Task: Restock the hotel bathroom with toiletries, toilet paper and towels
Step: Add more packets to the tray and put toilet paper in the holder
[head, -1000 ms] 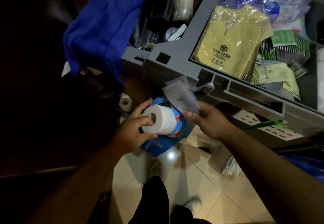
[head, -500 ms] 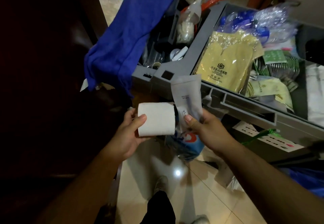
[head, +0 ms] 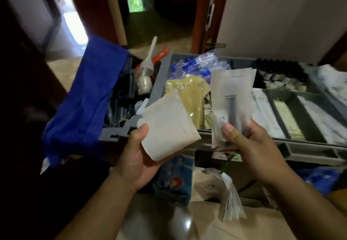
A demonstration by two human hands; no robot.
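blue cloth [head: 88, 97] hangs over the cart's left rim, with a dark panel close beside it, so it's tight on that side. left hand [head: 137, 157] curls round the toilet roll [head: 167, 127], thumb on its side, just above the front-left corner of the grey cart tray [head: 309, 151]. blue pack [head: 174, 179] sits below the roll: red mark, text unreadable. open doorway [head: 169, 14] behind the cart. yellow packet [head: 189, 97] lies in the tray between roll and sachets. right hand [head: 251, 145] pinches pale toiletry sachets [head: 231, 97] upright over the tray. their print is too blurred to read, and they hide part of the compartments. tray's right end is cut off.
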